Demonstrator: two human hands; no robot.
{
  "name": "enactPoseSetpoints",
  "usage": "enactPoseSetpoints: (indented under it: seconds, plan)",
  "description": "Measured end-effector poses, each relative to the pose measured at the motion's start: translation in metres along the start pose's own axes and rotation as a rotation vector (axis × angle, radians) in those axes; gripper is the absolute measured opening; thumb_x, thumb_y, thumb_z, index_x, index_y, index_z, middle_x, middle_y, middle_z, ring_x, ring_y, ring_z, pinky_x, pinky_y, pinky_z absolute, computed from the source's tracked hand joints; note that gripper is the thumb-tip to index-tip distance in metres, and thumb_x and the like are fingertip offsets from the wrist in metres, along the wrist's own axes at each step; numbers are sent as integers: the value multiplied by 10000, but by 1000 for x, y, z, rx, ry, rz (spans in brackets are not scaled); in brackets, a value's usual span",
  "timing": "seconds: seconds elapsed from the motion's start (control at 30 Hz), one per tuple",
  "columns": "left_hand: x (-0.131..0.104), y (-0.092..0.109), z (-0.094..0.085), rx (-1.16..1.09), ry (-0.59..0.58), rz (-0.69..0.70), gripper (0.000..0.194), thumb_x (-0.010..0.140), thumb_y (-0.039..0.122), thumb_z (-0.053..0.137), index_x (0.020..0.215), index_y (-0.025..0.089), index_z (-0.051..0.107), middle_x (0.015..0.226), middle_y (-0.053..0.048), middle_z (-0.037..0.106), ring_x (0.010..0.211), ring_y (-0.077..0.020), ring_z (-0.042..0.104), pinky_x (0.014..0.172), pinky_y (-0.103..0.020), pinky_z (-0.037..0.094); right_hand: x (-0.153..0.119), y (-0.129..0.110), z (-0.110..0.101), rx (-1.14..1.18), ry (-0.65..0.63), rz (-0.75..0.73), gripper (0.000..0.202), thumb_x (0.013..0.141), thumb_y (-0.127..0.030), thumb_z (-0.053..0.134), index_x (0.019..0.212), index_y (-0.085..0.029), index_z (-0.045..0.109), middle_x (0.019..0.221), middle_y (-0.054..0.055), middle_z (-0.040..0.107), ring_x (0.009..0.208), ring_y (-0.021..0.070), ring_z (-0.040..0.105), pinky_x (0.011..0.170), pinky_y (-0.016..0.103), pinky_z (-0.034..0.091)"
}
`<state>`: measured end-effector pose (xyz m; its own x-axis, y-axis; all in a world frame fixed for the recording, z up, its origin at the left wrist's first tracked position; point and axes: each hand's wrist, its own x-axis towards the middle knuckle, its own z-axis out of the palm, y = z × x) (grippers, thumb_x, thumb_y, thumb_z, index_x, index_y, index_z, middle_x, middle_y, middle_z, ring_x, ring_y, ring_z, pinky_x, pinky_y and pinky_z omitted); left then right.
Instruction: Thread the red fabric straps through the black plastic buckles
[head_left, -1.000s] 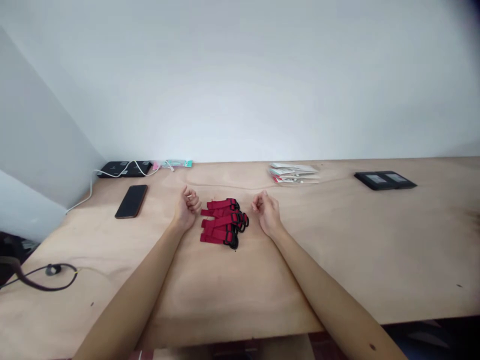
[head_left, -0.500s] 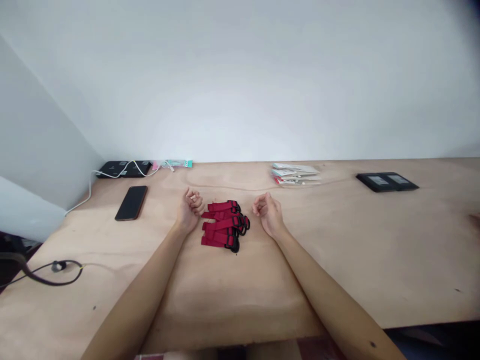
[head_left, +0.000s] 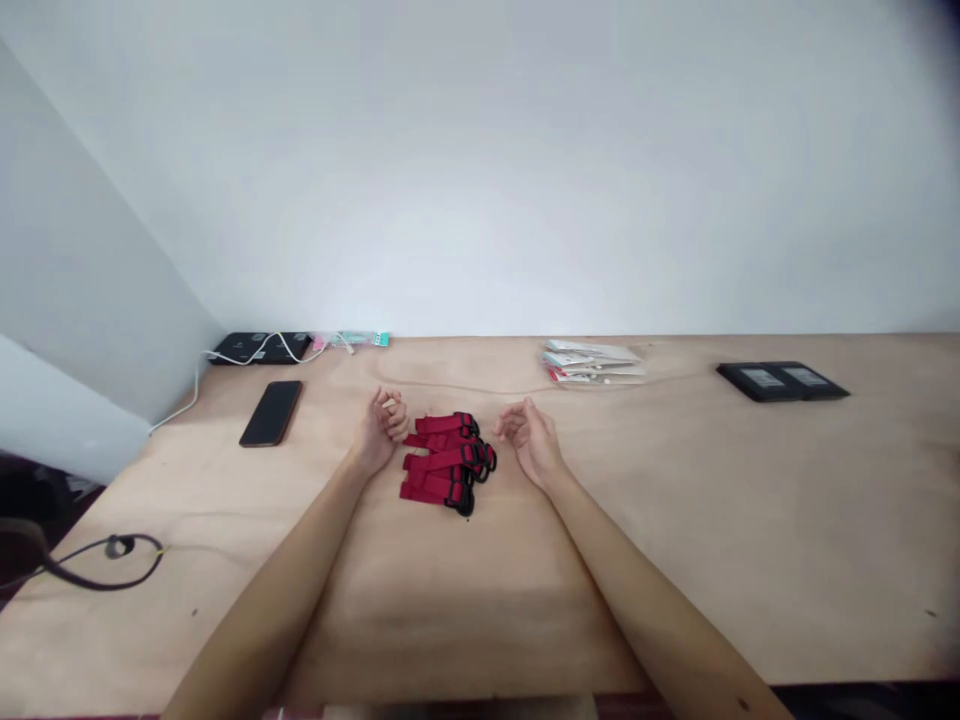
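A pile of red straps with black buckles lies on the wooden table, between my two hands. My left hand rests on its side just left of the straps, fingers loosely curled but apart, holding nothing. To the right of the buckles lies my right hand, its fingers half bent and apart with nothing in them. A small gap separates it from the buckles.
A phone lies at the left, with black boxes and a white cable behind it. Plastic packets sit near the wall. Two black cases are at the right. A black cable loops at the left edge.
The view has tilted slightly, so the table things appear a little lower. My right hand's fingers have spread slightly and come a little closer to the buckles.
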<state>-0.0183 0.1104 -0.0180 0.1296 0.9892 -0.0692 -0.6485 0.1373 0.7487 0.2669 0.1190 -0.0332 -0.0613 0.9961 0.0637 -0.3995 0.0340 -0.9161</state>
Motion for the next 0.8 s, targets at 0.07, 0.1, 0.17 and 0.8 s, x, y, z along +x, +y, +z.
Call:
enactPoseSetpoints:
  seconds: [0.07,0.1,0.17,0.8]
  plan:
    - [0,0,1,-6,-1,-1,441,859,600,782,867,209,578,555,99,309,414,-72,263,412,-191,239,0,-1,0,-3,-10,2,524,878,-727,727,834,-205,736,662,44,721,603,174,643,585,296,479]
    - [0,0,1,-12,1,-3,431,874,595,769,867,207,582,556,96,314,417,-74,270,415,-192,247,-1,-1,1,-2,-17,2,499,890,-709,724,901,-210,737,661,34,722,600,172,638,585,291,473]
    - [-1,0,2,-27,12,-7,413,904,584,741,864,202,589,559,92,317,420,-77,283,421,-195,264,-2,-3,2,8,-25,1,462,913,-667,719,1063,-230,716,661,14,726,603,170,638,593,282,468]
    - [0,2,-9,-332,154,43,437,1025,547,587,792,178,572,700,22,472,545,-110,442,528,-252,390,0,-4,1,3,-9,22,578,885,-783,671,929,-212,750,639,21,675,605,172,606,582,297,429]
